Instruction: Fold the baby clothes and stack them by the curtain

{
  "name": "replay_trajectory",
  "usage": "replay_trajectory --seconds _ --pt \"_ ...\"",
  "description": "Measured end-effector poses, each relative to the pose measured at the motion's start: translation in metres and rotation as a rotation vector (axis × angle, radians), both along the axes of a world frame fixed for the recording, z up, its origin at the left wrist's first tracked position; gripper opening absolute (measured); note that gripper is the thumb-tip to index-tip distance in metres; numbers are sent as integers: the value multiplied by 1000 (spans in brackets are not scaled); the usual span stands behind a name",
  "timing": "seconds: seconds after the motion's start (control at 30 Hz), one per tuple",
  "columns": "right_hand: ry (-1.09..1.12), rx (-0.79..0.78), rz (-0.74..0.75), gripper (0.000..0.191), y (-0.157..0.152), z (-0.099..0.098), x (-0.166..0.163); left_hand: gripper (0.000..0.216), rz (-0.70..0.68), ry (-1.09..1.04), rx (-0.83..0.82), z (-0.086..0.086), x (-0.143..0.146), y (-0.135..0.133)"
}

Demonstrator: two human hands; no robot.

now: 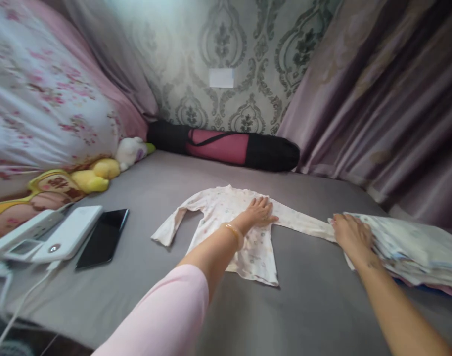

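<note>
A small white long-sleeved shirt [218, 212] with a faint pattern lies spread on the grey bed sheet, its collar toward the wall. My left hand [262, 211] rests flat on its upper right part, fingers spread, with a bangle on the wrist. At the end of the right sleeve is my right hand [352, 235], its fingers closed at the cuff; the fingertips are partly hidden. The left sleeve bends down on the sheet, free of both hands. My left forearm covers part of the shirt's lower body.
Beside my right hand stands a stack of folded clothes [415, 242]. To the left lie a black phone [103, 237], a white power bank [70, 235], a power strip [29, 232] and cables. Plush toys [96, 175] line the left side. A black-and-pink long bag [218, 146] lies along the wall.
</note>
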State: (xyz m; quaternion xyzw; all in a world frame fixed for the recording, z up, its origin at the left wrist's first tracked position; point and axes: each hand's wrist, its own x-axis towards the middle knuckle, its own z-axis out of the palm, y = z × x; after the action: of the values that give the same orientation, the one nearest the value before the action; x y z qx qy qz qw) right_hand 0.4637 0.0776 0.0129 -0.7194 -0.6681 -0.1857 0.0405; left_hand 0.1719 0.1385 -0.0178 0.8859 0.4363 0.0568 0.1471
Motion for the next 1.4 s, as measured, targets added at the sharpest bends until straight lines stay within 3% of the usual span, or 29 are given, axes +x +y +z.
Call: replay_trajectory --seconds 0.1,0.2,0.33,0.43,0.57,0.63,0.73,0.93,1.13,1.27,1.4 --pt "-83 127 154 30 -12 -12 -31 75 -2 47 -52 23 -23 -8" --pt "109 182 361 29 -28 -22 -73 52 8 46 79 47 -76 -33" --pt "332 119 436 26 -54 -39 -119 35 283 -70 204 70 -171 -87" --pt "388 53 402 26 -69 -50 -132 28 606 -100 291 68 -230 -133" --pt "416 26 368 25 -72 -55 -135 28 862 -99 312 48 -278 -181" --pt "436 22 354 25 -72 -52 -136 28 928 -96 295 39 -288 -194" --pt "456 -2 353 24 -75 -45 -140 32 899 -132 259 33 -290 -194" --pt "494 -83 348 25 -74 -42 -138 39 699 -216 200 34 -280 -154" --pt "518 -306 302 25 -51 -15 -140 50 804 -135 -16 35 -292 -121" --pt "530 -279 336 24 -24 14 -175 54 847 -176 -218 35 -305 -116" --pt "632 -290 505 24 15 20 -236 48 827 -299 -325 34 -308 -115"
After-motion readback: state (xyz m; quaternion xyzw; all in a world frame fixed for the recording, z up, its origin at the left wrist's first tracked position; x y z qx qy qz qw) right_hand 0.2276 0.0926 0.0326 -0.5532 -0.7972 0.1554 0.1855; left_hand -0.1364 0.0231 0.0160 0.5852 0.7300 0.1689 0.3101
